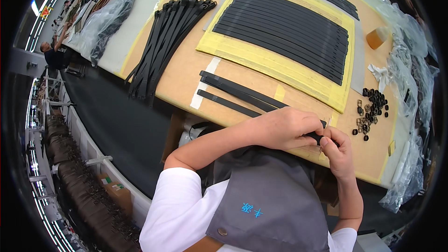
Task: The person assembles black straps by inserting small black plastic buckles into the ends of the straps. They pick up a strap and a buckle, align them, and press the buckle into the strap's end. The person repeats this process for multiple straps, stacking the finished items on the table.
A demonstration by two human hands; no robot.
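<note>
Close finger work at one end of a black strap [315, 136] seems to be the step in hand, perhaps fitting a part like the loose buckles [370, 112] lying to the right, and the next move likely calls for keeping that end steady while fingertips feed or press. The strap is at the near edge of the bench [261, 75], pinched between the bent fingers and thumb of the left hand [288, 128] and, just beside it, the nearly closed right hand [338, 151]; whether either also has a buckle, I cannot tell. The left forearm crosses rightward, the right one rises steeply.
</note>
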